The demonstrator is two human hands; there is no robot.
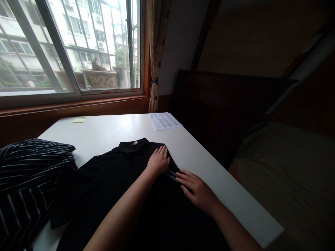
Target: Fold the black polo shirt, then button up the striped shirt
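Observation:
A black polo shirt [110,181] lies spread front side up over the white table [125,125], its collar pointing toward the window. My left hand [159,161] rests flat on the shirt's right shoulder area, fingers stretched toward the table's far side. Lower and to the right, my right hand [196,190] lies with extended fingers on the sleeve edge, beside a grey stripe on the cloth. Neither hand grips the fabric. The lower part of the shirt is dark, and my forearms cover some of it.
Black cloth with white stripes [34,174] is heaped on the left. Printed sheets of paper [164,121] lie at the table's far right corner, and a yellow note [78,120] at the far left. Behind the table is a barred window [99,45] with a tied curtain [155,62].

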